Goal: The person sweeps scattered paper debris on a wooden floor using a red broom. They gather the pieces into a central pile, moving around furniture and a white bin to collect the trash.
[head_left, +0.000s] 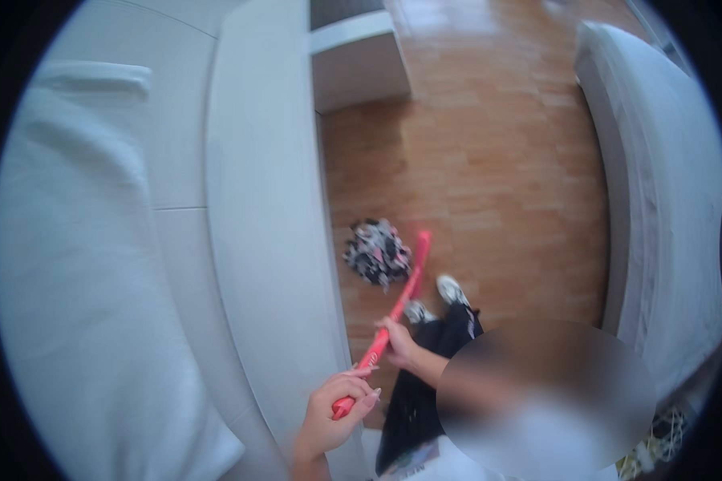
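My left hand point(340, 403) is closed around the upper end of a red pole point(406, 294), its fingertips curled over it. Further down the same pole, my right hand point(400, 344) grips it too. The pole bears writing and slants away from me towards the floor, its lower part blurred. Close by its far end lies a mop-like bundle of grey, black and pink cloth strips point(378, 252) on the wood floor. Whether the pole joins the bundle, I cannot tell. My white shoes point(452, 290) stand just right of the pole.
A long white ledge point(271, 228) runs along the left, with white fabric point(90, 270) beyond it. A white-covered bed or seat point(677, 198) borders the wood floor point(505, 156) on the right. At the top, a white cabinet point(361, 72) juts out over the floor.
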The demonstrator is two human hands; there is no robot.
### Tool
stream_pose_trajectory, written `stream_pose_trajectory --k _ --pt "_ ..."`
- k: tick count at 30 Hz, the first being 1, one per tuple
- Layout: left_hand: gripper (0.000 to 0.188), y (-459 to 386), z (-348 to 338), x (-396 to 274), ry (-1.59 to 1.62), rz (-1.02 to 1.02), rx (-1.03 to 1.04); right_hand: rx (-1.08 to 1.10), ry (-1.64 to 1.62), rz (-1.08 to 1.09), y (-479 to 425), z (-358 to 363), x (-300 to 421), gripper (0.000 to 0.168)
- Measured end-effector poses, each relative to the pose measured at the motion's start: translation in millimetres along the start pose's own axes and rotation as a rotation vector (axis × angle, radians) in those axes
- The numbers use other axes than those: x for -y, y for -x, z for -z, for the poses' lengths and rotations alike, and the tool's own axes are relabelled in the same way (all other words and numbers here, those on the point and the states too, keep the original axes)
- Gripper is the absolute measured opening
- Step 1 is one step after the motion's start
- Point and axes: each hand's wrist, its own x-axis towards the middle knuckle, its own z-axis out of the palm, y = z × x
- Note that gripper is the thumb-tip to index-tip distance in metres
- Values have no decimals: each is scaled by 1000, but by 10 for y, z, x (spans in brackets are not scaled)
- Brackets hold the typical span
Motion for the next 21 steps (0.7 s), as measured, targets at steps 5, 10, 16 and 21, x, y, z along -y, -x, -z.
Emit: stream_pose_trajectory --k 5,10,16,21 --pt "8 -8 -6 -23 -91 10 2 117 -113 -41 -185 -37 -65 13" --pt "9 444 -186 -33 -183 -80 -220 170 313 -24 297 -248 6 18" --pt "16 220 -601 151 323 -34 -607 -36 881 182 199 -316 728 23" --pt "15 -108 -850 682 841 45 -794 -347 1238 175 -433 -219 936 22"
